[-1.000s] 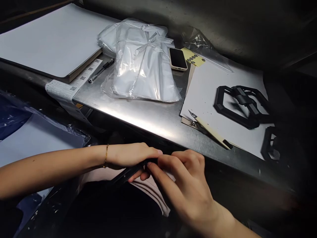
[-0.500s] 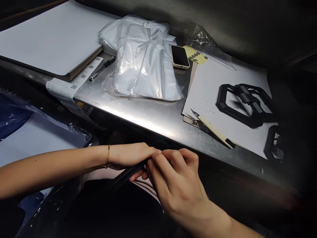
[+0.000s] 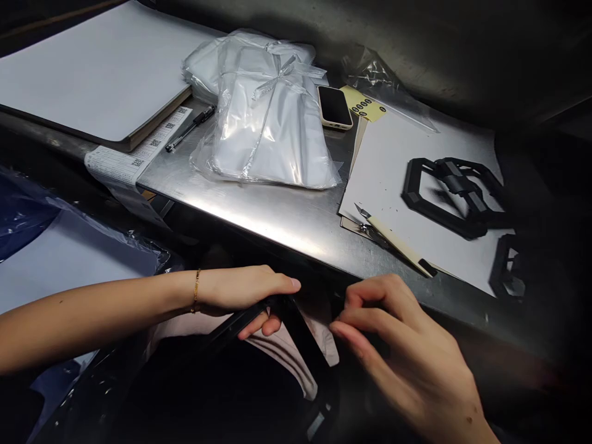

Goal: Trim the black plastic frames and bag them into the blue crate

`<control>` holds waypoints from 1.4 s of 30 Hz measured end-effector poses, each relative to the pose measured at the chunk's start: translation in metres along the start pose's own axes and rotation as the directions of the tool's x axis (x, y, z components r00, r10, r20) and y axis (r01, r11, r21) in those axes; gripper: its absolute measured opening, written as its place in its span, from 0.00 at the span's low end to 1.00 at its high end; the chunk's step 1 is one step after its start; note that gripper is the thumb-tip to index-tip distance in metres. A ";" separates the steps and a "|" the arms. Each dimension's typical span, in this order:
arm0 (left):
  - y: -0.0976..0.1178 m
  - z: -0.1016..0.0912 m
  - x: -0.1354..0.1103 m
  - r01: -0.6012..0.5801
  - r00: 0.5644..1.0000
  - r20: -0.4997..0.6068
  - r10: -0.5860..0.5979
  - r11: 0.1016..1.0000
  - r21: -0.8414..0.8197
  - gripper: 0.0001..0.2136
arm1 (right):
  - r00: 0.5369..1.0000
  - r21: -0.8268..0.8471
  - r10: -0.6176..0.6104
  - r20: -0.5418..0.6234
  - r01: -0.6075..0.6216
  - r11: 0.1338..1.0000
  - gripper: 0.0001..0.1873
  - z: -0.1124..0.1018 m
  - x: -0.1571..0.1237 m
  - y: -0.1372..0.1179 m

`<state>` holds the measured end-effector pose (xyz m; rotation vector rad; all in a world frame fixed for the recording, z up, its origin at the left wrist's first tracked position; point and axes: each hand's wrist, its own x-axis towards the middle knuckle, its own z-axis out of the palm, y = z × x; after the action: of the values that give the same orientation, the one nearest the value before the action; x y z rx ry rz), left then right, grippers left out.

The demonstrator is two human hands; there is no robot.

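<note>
My left hand point(image 3: 245, 287), with a thin gold bracelet at the wrist, is closed round the corner of a black angular frame point(image 3: 303, 339) above my lap. Two bars run down from that corner, and the lower part fades into dark clothing. To the right, apart from the frame, my right hand point(image 3: 402, 351) hangs with curled fingers, thumb and fingertips brought together in a pinch. Whatever may be between them is too small or hidden to make out. Similar black frames point(image 3: 419, 197) lie on white sheets point(image 3: 383, 166) on the bench, beside a craft knife point(image 3: 398, 240) with a pale yellow handle.
On the metal bench point(image 3: 222, 209) lie bundled clear plastic bags point(image 3: 272, 135), a phone point(image 3: 335, 108), a pen point(image 3: 190, 128) and a yellow sticker sheet point(image 3: 370, 108). A large white stack point(image 3: 102, 68) is at the left. Plastic-lined material point(image 3: 83, 253) stands below the bench's left side.
My right hand has come off the frame's corner and moved right, uncovering the second bar. My left hand keeps its grip in nearly the same place.
</note>
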<state>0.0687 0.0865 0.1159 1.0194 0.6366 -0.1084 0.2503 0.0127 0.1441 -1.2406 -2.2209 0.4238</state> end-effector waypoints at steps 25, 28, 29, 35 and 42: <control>0.000 0.000 0.000 0.020 1.000 -0.007 -0.020 0.998 -0.055 0.20 | 0.887 -0.123 0.257 -0.383 -0.325 0.938 0.11 -0.025 -0.006 0.075; 0.002 0.000 0.001 0.024 1.000 -0.005 -0.024 0.999 -0.030 0.20 | 0.999 -0.335 0.000 0.052 0.017 0.942 0.19 -0.026 -0.018 0.025; 0.002 0.000 0.002 0.028 1.000 -0.002 -0.028 0.999 -0.022 0.20 | 0.985 -0.392 -0.080 0.154 0.135 0.910 0.21 -0.024 -0.021 0.013; 0.001 0.001 0.003 0.025 1.000 0.013 -0.025 1.000 0.012 0.20 | 0.956 -0.524 -0.190 0.224 0.282 0.804 0.21 -0.008 -0.021 -0.008; -0.001 0.001 -0.001 0.017 1.000 0.009 -0.017 1.000 0.018 0.22 | 0.954 -0.511 -0.169 0.246 0.276 0.814 0.21 -0.009 -0.018 -0.008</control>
<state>0.0683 0.0849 0.1158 1.0306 0.6367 -0.1342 0.2580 -0.0065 0.1501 -1.2132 -2.7298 -0.2158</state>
